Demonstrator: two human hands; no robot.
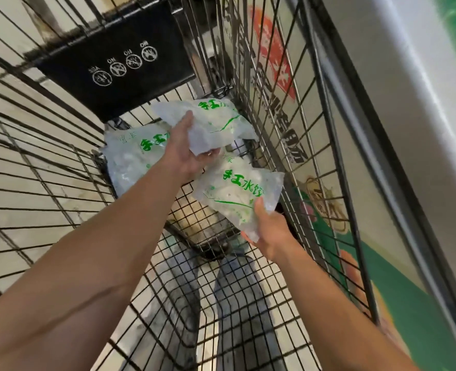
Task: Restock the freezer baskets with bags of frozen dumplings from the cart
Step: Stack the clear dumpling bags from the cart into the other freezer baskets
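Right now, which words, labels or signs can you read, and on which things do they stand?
"手工水饺", green: bag in right hand.
"手工": bag in left hand; rest hidden.
"手工": bag lying in cart; rest hidden.
"YES", "NO", "NO", "NO", upside down: black flap.
Freezer side lettering: blurred.

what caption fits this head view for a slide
Left hand and right hand each grip a dumpling bag inside the wire cart.

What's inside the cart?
Three dumpling bags: left hand holds one, right hand another, a third lies behind. Anything beneath is hidden.
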